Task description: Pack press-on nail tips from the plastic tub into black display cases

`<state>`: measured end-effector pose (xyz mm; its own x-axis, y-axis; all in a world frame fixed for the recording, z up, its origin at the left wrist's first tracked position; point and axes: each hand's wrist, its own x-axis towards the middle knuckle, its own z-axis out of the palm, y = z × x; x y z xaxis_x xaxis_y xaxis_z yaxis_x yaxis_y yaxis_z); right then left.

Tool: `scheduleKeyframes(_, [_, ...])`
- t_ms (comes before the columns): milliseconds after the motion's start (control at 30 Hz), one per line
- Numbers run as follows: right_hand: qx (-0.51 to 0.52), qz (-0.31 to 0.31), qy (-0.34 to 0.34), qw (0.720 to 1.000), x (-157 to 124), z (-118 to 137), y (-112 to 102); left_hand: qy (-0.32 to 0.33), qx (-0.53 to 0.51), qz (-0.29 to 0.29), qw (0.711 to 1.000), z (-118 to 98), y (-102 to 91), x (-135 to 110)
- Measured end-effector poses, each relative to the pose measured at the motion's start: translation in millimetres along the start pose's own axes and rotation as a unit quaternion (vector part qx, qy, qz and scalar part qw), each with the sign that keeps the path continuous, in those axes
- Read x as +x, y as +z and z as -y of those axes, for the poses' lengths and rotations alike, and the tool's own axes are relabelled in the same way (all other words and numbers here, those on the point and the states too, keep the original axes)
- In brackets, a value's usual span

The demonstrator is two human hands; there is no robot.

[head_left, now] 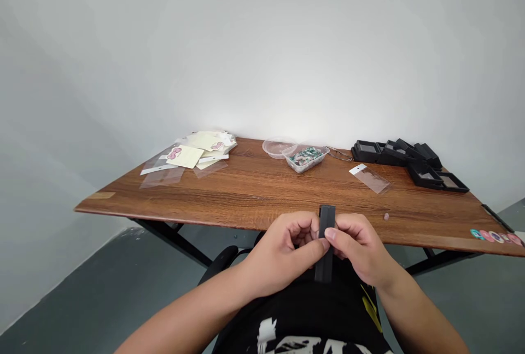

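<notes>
Close to my body, beyond the table's front edge, a slim black box (327, 217) is turned edge-on, its long side running up and down. My left hand (289, 250) grips it from the left, thumb pressed on the narrow face and fingers curled behind. From the right, my right hand (361, 244) pinches the same face, its thumb just above the left one. Both hands are closed on the box. Its broad sides and whatever it may contain are hidden from view. Several similar black boxes (394, 151) stand open at the table's back right.
The wooden table (246, 195) carries printed cards (184, 156) and clear bags at left. A plastic tub (305, 160) of green-and-clear pieces stands beside a round clear lid (279, 148). A clear bag (371, 179), a small pinkish piece (386, 216) and round stickers (496, 237) lie rightward.
</notes>
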<state>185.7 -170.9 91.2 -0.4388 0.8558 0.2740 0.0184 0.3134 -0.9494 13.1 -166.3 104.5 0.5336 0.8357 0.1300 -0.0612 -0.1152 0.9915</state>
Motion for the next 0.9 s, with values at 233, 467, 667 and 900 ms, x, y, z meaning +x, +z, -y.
scheduleKeyframes(233, [0.080,-0.038,0.034,0.995,-13,-22,22,-0.132,-0.121,0.050,0.983,21,-2.2,-4])
scheduleKeyframes(467, [0.091,-0.044,0.081,0.992,-25,-39,37,-0.165,-0.116,0.058,0.978,34,-3.2,-16])
scheduleKeyframes(667, [-0.016,-0.024,0.131,0.991,-28,-41,33,-0.126,0.162,0.026,0.978,34,-4.1,-31])
scheduleKeyframes(900, [-0.083,-0.045,0.197,0.976,-31,-58,35,-0.150,0.321,0.011,0.935,56,-0.7,-26])
